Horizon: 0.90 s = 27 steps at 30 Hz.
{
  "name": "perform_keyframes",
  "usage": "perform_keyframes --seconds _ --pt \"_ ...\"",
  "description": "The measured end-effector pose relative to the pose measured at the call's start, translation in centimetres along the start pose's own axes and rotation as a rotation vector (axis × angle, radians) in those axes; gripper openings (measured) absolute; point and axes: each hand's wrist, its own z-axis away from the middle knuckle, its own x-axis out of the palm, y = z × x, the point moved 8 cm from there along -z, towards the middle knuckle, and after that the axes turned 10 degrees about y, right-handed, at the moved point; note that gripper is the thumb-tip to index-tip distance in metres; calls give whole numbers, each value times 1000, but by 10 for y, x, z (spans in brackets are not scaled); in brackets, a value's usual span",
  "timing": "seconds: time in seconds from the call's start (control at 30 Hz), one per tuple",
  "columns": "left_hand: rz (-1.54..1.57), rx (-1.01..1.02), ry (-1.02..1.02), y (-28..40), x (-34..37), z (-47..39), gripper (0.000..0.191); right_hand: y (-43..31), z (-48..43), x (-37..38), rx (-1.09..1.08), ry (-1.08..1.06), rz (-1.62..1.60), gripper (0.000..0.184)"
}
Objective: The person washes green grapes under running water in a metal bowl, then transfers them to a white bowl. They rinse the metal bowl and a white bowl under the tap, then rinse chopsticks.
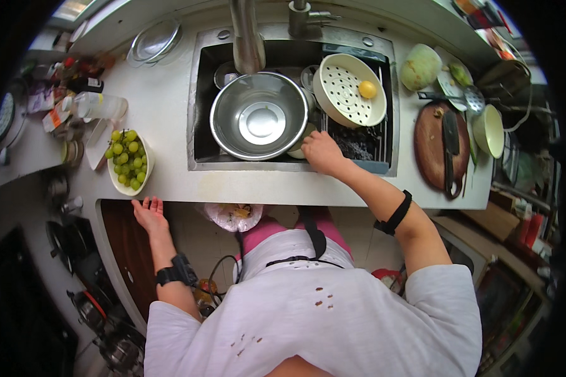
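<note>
My right hand (321,150) reaches over the sink's front, its fingers curled at a pale rounded thing (298,151) that is mostly hidden; whether they grip it I cannot tell. Beside it a steel mixing bowl (259,115) sits in the sink under the faucet (248,47). To the right, a cream perforated colander (342,94) holds a yellow round item (367,89). My left hand (150,214) is palm up with fingers apart, holding nothing, just below a white bowl (148,162) of green grapes (129,160) near the counter's front edge.
A brown cutting board (427,141) bears a dark-handled knife (449,136) at right, near a pale green melon or gourd (420,67), a slotted spoon (474,100) and a cream bowl (489,132). Glass lids (155,41) lie back left; a plastic bottle (101,106) and packets crowd the left.
</note>
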Motion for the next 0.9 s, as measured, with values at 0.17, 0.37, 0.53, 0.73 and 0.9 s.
perform_keyframes --seconds 0.17,0.37,0.53,0.73,0.9 --pt "-297 501 -286 -4 56 127 25 4 -15 33 -184 -102 140 14" --pt "-806 1049 -1220 -75 189 275 30 9 -27 55 -137 -409 34 18" --pt "-1238 954 -1458 -135 227 270 37 7 -27 43 -277 -457 -114 19" --pt "-1390 971 -1637 -154 233 260 27 5 -51 -12 -346 -119 -433 29" --pt "-1380 932 -1681 -150 237 255 24 22 -81 -42 -124 -49 -656 52"
